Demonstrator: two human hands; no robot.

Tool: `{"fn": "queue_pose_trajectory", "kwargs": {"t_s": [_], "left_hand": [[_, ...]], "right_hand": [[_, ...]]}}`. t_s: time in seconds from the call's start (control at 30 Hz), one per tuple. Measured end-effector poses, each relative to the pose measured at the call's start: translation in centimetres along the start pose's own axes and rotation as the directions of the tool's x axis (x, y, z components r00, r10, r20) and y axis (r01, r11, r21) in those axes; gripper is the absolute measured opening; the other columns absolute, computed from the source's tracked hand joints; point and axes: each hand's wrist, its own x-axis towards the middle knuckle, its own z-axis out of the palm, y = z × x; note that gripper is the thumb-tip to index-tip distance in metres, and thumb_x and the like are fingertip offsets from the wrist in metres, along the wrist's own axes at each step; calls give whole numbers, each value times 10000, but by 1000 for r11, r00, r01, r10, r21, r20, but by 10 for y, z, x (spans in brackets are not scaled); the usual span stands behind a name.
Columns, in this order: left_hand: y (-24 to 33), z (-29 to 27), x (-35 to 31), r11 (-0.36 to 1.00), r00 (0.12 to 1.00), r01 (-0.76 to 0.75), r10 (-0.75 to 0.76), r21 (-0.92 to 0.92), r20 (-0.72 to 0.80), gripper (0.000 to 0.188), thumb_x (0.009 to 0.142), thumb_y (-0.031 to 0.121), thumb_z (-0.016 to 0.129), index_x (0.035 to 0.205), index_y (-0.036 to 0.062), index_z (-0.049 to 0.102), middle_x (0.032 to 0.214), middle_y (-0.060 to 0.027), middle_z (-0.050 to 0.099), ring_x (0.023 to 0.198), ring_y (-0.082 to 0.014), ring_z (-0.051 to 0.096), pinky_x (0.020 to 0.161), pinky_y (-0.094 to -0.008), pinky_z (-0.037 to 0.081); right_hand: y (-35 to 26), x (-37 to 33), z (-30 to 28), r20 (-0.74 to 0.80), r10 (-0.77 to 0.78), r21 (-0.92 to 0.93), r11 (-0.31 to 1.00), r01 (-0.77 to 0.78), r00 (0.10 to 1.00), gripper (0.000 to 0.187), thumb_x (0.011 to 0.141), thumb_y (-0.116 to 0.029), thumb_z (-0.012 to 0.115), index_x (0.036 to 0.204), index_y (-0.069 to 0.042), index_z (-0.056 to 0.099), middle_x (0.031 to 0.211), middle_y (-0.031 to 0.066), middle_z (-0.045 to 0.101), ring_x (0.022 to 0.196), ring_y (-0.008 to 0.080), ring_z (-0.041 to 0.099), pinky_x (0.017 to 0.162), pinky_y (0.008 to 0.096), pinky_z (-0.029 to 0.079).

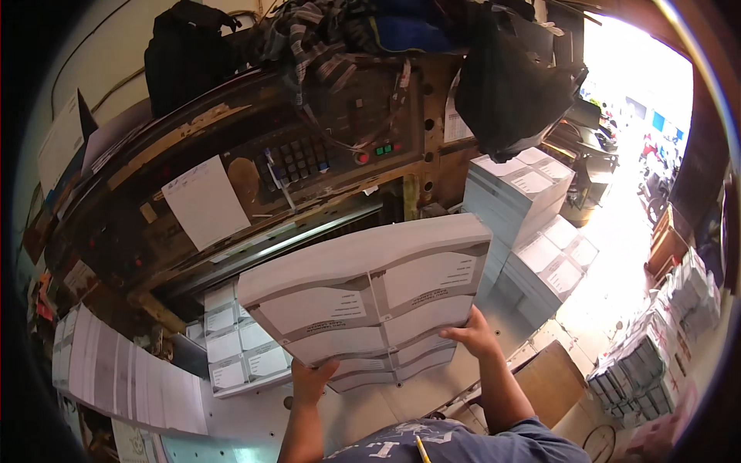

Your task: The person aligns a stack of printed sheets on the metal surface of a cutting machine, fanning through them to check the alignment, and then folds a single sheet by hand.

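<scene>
A thick stack of printed paper sheets (pixel 421 289), white with grey wavy bands, is held up and tilted between my hands. My left hand (pixel 311 376) grips its lower left edge, thumb on the top sheet. On the right edge, my right hand (pixel 471 332) is closed the same way; the fingers of both hands are hidden beneath the paper. Another stack of the same sheets (pixel 241 343) lies to the left on the machine's metal bed (pixel 409 397), partly covered by the held one. Further left leans a fanned pile of sheets (pixel 127 378).
Ahead stands a machine with a keypad (pixel 297 160), buttons and a sheet of paper (pixel 204 202) on its panel. Tall paper stacks (pixel 517 193) rise at the right. A black bag (pixel 513 85) hangs above them. Bundled stacks (pixel 641 363) and a cardboard piece (pixel 552 382) lie at the lower right.
</scene>
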Motion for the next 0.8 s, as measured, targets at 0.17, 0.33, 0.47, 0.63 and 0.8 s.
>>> {"fn": "queue_pose_trajectory", "kwargs": {"t_s": [0.17,0.33,0.47,0.63,0.8], "left_hand": [[-15,1,8,957,996,-30,51,287,-67,626,714,104,816,1248,4,505,1163,-79,593,1051,-201,575,935,-335,462],[-12,-4,5,978,993,-95,107,187,-53,523,719,118,814,1162,-5,563,1095,-64,615,999,-192,583,912,-324,461],[-3,4,-3,991,998,-23,32,135,-62,437,727,96,792,1105,-7,597,1036,-64,630,966,-189,594,896,-326,467],[-3,5,0,982,996,20,-3,190,-94,428,727,63,769,1112,-7,596,1033,-64,632,954,-194,599,889,-322,471],[-7,0,-4,980,994,-12,34,201,-108,418,723,48,767,1103,-7,603,1044,-70,635,960,-200,600,887,-320,472]], "right_hand": [[17,2,-4,-16,-38,-133,991,35,999,414,725,14,785,1102,-11,614,1035,42,661,1002,126,594,890,286,479],[10,0,10,-13,-18,-31,999,18,1000,385,757,0,779,1105,-10,614,1039,29,665,975,125,603,882,281,480],[26,-1,-3,10,-1,-109,994,2,1000,476,769,-31,779,1196,-14,570,1101,45,643,1040,133,584,887,285,481],[-47,22,-7,81,-508,-194,836,514,857,734,812,-148,768,1411,-27,363,1345,113,488,1086,162,561,888,303,479],[-166,42,15,368,-591,-608,431,667,718,557,813,-162,756,1297,-38,511,1226,127,577,974,212,613,777,319,500]]}}
